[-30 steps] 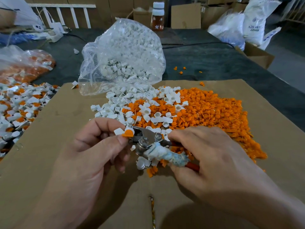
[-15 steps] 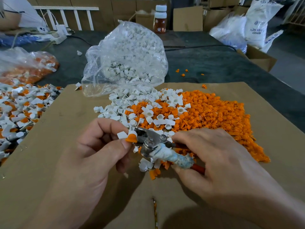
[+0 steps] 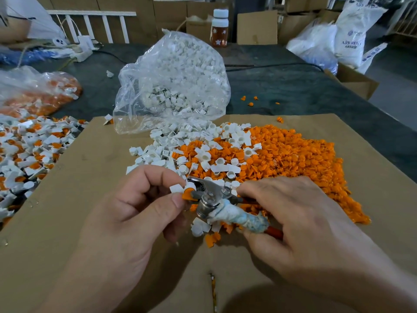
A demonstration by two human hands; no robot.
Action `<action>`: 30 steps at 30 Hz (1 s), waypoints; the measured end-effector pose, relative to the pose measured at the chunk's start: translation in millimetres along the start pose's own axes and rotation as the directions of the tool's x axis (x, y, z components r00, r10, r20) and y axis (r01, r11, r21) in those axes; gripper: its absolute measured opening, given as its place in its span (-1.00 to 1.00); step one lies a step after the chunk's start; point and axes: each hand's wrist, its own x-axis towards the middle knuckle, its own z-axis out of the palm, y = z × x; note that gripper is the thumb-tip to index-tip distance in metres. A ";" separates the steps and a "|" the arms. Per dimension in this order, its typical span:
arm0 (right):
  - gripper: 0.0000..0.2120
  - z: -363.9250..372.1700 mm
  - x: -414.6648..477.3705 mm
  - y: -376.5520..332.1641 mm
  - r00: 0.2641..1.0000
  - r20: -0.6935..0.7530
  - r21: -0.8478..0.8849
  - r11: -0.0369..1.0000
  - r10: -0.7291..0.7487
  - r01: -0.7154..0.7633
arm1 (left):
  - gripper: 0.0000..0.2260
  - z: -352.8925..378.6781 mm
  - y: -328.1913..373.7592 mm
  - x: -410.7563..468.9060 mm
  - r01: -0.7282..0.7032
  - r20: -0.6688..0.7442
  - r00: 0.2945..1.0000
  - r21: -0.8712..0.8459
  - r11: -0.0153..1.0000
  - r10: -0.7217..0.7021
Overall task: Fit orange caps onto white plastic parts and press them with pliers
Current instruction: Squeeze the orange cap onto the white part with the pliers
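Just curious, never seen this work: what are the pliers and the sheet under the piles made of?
The pliers look like bare steel: grey, shiny head and pivot. One handle is wrapped in grubby white tape or cloth; orange-red coating shows at its end. The sheet looks like plain brown cardboard, matte, with a seam.

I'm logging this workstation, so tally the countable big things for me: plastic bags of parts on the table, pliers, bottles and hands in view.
Clear plastic bags of parts: 2 (white parts; orange and white parts)
Pliers: 1
Bottle: 1
Hands: 2 (left hand; right hand)
Total: 6
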 end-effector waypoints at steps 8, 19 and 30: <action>-0.60 3.3 0.5 2.3 1.000 0.023 -0.040 0.999 -0.008 0.009 | -0.70 -4.2 -3.7 -0.3 0.014 0.032 0.999 0.022 1.000 -0.014; -0.76 3.9 1.7 -0.8 1.000 -0.013 -0.147 0.989 -0.010 0.008 | -0.59 -5.6 -7.2 -4.0 0.050 0.044 0.998 0.086 0.995 -0.054; -0.79 6.2 1.9 -2.6 1.000 -0.016 -0.200 0.980 0.023 -0.026 | -0.79 4.9 5.0 -1.2 0.159 0.058 0.985 0.030 0.987 -0.160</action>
